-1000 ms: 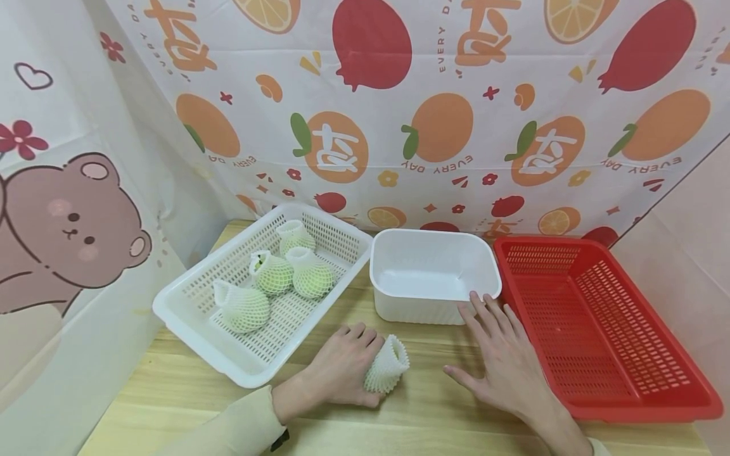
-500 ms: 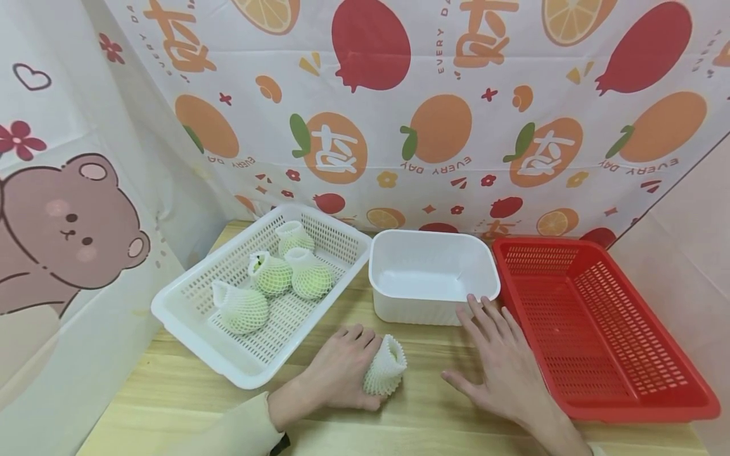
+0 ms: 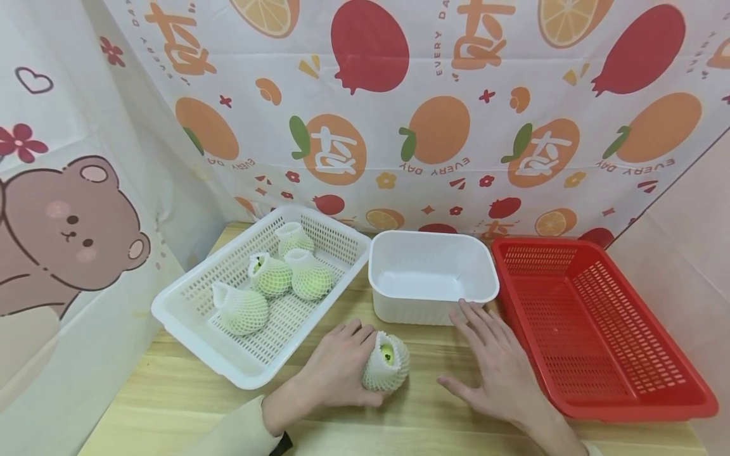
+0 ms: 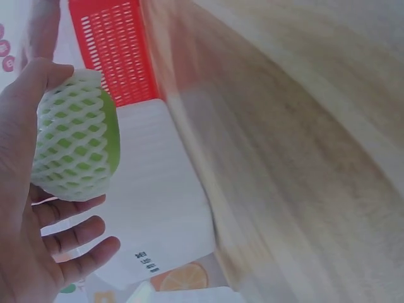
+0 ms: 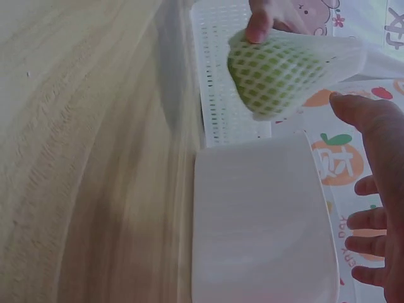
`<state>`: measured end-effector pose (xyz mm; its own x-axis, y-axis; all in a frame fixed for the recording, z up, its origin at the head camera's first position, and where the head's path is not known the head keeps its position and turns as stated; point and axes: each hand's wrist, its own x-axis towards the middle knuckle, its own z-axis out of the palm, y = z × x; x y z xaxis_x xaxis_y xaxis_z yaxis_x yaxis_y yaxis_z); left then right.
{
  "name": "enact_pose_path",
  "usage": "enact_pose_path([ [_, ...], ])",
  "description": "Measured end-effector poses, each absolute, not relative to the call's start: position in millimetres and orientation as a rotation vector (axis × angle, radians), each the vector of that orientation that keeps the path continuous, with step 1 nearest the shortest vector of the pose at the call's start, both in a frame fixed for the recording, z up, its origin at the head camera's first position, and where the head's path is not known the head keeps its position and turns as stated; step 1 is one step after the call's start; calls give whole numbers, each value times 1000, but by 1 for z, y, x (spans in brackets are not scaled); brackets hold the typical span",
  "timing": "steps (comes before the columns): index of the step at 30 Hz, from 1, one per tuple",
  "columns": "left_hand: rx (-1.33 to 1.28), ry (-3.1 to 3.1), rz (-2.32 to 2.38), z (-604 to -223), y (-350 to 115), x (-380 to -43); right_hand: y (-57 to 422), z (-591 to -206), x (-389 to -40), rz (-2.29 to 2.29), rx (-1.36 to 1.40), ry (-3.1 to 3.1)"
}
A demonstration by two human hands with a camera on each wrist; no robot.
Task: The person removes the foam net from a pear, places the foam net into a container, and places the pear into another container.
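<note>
In the head view my left hand (image 3: 341, 367) grips a green fruit in a white foam net (image 3: 386, 364), low over the wooden table. The net's mouth faces up, showing green skin and a dark tip inside. From the left wrist the netted fruit (image 4: 76, 136) sits between thumb and index finger, with the other fingers spread below it. My right hand (image 3: 502, 367) has its fingers extended and holds nothing, fingertips by the front wall of the white tub (image 3: 416, 310). In the right wrist view the fruit (image 5: 278, 72) is apart from the right thumb (image 5: 360, 110).
A white slotted basket (image 3: 194, 342) at the left holds several more netted fruits (image 3: 312, 278). To the right of the tub stands a red slotted basket (image 3: 576, 329). A fruit-print curtain (image 3: 365, 152) hangs right behind the containers, above the wooden tabletop (image 3: 171, 386).
The netted fruit has turned in my left hand, so its opening faces the head camera and shows green inside. My right hand has shifted slightly left and nearer.
</note>
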<state>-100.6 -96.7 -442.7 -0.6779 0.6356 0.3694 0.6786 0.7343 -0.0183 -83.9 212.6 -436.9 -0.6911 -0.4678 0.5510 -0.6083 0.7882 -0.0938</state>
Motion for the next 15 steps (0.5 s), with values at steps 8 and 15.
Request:
enact_pose_path([
  [8, -1029, -2485, -261, -438, -93, -97, 206, -443, -85, 464, 859, -2401],
  [15, -1041, -2411, -344, -435, -89, -99, 202, -446, -83, 564, 869, -2460],
])
